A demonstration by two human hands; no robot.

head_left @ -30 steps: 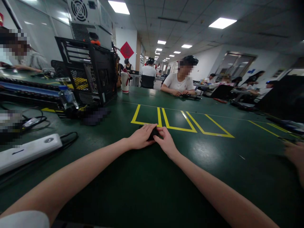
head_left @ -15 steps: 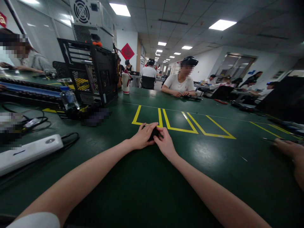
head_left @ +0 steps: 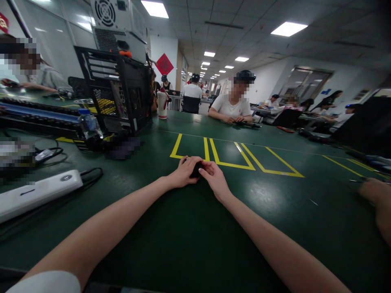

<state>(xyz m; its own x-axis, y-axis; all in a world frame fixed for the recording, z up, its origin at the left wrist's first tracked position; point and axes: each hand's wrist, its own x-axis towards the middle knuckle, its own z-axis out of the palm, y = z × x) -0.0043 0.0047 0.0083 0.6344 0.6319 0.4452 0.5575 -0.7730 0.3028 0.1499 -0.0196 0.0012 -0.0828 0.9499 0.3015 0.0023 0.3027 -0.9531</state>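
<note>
Between my hands, above the near edge of the yellow tape outlines, is a small dark rounded object (head_left: 196, 170). Its kind cannot be made out, as fingers cover most of it. My left hand (head_left: 185, 171) wraps over it from the left, fingers curled across its top. From the right, my right hand (head_left: 214, 176) pinches at its side, with thumb and bent fingers at its edge. Both forearms reach in low over the green table (head_left: 171, 236).
At left are a black computer case (head_left: 128, 93) topped by a metal power supply (head_left: 119, 24), a water bottle (head_left: 88, 124) and a white power strip (head_left: 39, 193). A paper cup (head_left: 162, 105) stands farther back. A co-worker's hand (head_left: 374, 191) is at right; another person (head_left: 233, 106) sits opposite.
My right thumb and fingers have shifted slightly on the dark object, and my left fingers have curled more over it. The co-worker's hand at right has moved a little rightward.
</note>
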